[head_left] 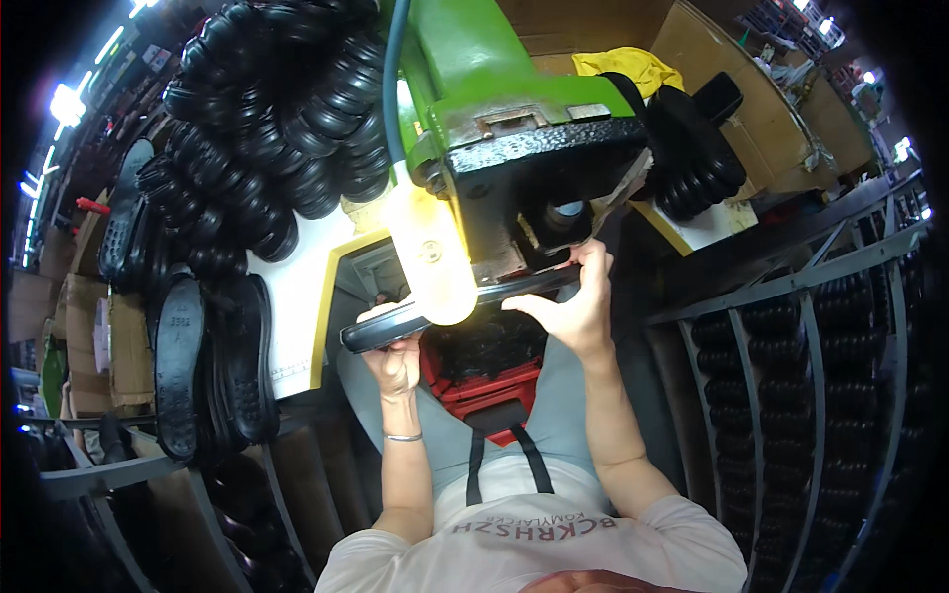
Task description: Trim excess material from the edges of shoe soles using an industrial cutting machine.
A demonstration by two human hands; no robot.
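A black shoe sole (379, 332) lies on its edge, lengthwise from left to right, under the head of a green machine (465, 49). My left hand (395, 362) grips its left end, thumb above and fingers below. At the other end, my right hand (581, 308) pinches the sole close to the machine's dark working part (554, 225), the thumb stretched along its near side. A brightly lit lamp arm (432, 252) hides the middle of the sole. What touches the sole under the machine head is in shadow.
Black soles (267, 109) are heaped on the white table (297, 326) at left, more soles (180, 366) standing at its edge. Right of the machine are further soles (697, 158), a cardboard box (791, 128) and yellow cloth (633, 69). A red basket (484, 395) sits between my legs; metal racks (806, 346) flank me.
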